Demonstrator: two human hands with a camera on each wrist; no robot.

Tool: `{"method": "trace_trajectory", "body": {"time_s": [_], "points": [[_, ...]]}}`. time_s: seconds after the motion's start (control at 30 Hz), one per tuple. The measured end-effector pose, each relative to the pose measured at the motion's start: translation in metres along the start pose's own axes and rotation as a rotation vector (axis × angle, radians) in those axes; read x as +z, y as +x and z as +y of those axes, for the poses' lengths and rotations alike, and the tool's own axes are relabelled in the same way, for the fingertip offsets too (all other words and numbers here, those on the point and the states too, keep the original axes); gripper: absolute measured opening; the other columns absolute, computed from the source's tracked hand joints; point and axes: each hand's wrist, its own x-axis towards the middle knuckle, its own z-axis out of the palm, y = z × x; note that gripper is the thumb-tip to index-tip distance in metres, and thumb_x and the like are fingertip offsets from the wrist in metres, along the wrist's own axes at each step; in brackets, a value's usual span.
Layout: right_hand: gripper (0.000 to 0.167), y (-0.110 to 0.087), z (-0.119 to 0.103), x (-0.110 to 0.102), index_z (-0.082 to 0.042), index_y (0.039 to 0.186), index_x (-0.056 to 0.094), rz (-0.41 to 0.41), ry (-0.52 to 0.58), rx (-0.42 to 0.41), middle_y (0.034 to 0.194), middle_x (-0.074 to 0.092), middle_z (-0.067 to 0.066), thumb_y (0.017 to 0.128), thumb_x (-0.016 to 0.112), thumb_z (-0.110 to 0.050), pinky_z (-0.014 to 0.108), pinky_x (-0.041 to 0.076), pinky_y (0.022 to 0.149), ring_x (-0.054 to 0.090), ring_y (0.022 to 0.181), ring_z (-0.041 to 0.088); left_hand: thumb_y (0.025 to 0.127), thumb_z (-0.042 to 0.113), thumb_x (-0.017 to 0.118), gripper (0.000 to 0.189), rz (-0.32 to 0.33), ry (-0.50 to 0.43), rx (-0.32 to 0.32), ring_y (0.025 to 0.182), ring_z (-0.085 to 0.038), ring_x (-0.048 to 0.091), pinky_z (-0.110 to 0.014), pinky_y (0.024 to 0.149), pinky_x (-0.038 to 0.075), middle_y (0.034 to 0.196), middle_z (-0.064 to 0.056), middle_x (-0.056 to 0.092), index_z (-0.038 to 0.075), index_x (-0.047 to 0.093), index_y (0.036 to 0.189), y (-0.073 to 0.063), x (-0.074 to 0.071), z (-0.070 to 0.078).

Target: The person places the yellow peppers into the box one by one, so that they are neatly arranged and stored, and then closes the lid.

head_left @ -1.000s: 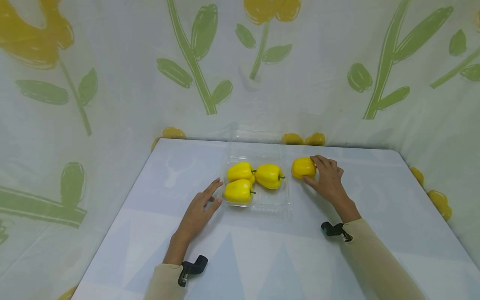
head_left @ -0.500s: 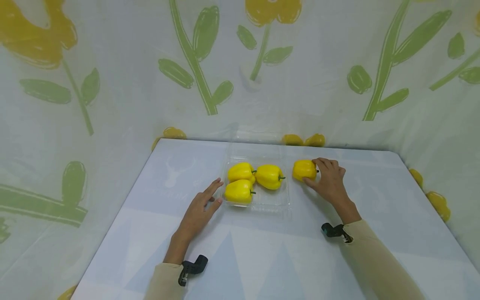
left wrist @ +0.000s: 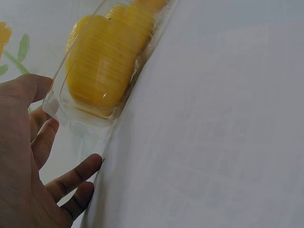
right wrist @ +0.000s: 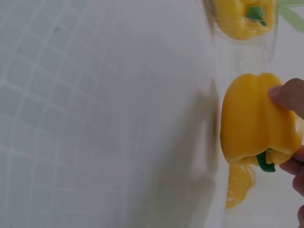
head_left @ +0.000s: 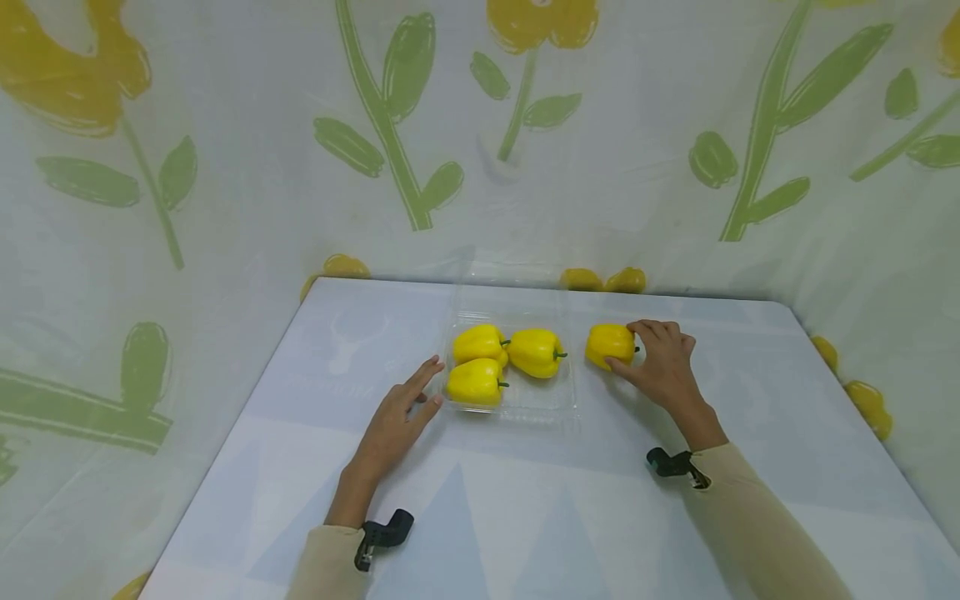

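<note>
My right hand (head_left: 662, 362) pinches a yellow bell pepper (head_left: 609, 344) between thumb and fingers, to the right of a clear plastic clamshell box (head_left: 542, 402). In the right wrist view this bell pepper (right wrist: 254, 118) has its green stem on the hand's side, and a shadow falls beside it. Three more yellow bell peppers lie in the box: one at the back left (head_left: 478, 343), one at the front left (head_left: 476, 382), one at the right (head_left: 536, 352). My left hand (head_left: 396, 425), fingers spread, touches the box's left side; its fingertips meet the rim (left wrist: 59, 78) in the left wrist view.
The box's transparent lid (head_left: 510, 287) stands raised at the back, near the table's far edge. A white patterned table (head_left: 480, 517) carries everything. Behind it hangs a flower-printed curtain (head_left: 615, 167). Each wrist wears a black camera (head_left: 388, 530).
My right hand and the bell pepper have shifted slightly toward me and to the right, with more of the stem showing. The left hand and the box keep their places.
</note>
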Motion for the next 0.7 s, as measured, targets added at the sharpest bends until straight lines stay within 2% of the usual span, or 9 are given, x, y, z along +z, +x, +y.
{"method": "trace_trajectory", "body": {"time_s": [0.43, 0.7], "points": [[0.064, -0.004, -0.005, -0.016, 0.003, 0.122, 0.061, 0.032, 0.018, -0.007, 0.125, 0.057, 0.024, 0.077, 0.086, -0.036, 0.061, 0.023, 0.089, 0.041, 0.114, 0.041, 0.104, 0.044, 0.051, 0.054, 0.010, 0.001, 0.020, 0.102, -0.013, 0.051, -0.044, 0.088, 0.044, 0.159, 0.023, 0.028, 0.031, 0.039, 0.155, -0.001, -0.001, 0.001], [0.064, -0.008, -0.006, -0.021, 0.003, 0.119, 0.063, 0.083, 0.039, -0.045, 0.122, 0.059, 0.022, 0.074, 0.088, -0.035, 0.060, 0.023, 0.087, 0.043, 0.111, 0.040, 0.103, 0.051, 0.048, 0.056, -0.002, -0.001, 0.006, 0.103, -0.014, 0.051, -0.044, 0.088, 0.044, 0.159, 0.025, 0.027, 0.032, 0.039, 0.155, 0.000, -0.002, 0.002]]}}
